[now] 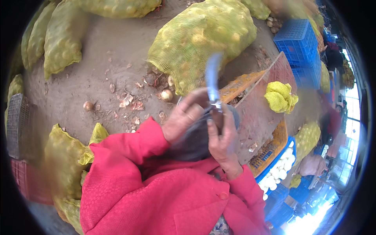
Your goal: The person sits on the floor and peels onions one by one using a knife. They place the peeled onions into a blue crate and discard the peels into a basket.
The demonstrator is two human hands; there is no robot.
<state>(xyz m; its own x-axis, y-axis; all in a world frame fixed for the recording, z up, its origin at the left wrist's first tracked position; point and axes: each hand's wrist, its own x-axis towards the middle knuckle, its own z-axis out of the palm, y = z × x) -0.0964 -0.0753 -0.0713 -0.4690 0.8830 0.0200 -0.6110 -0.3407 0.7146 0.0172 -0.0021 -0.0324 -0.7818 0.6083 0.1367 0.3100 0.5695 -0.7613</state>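
My right hand (223, 138) is closed around the dark handle of a knife (213, 77), whose blurred blade points away from me. Beside it, my left hand (186, 114) has its fingers curled near the knife; whether it holds anything cannot be seen. Just beyond both hands lies a full yellow-green mesh sack of onions (202, 41). A loose onion (166, 95) rests on the ground by the sack's near end, and a second onion (88, 106) lies further left among scattered skins.
To my right a worn board (255, 117) bears a crumpled yellow mesh bag (280, 97). Beyond its near end is a blue crate of white peeled onions (279, 173). Blue crates (296, 42) stand stacked at upper right. More mesh sacks (63, 38) and a grey crate (17, 126) are at left.
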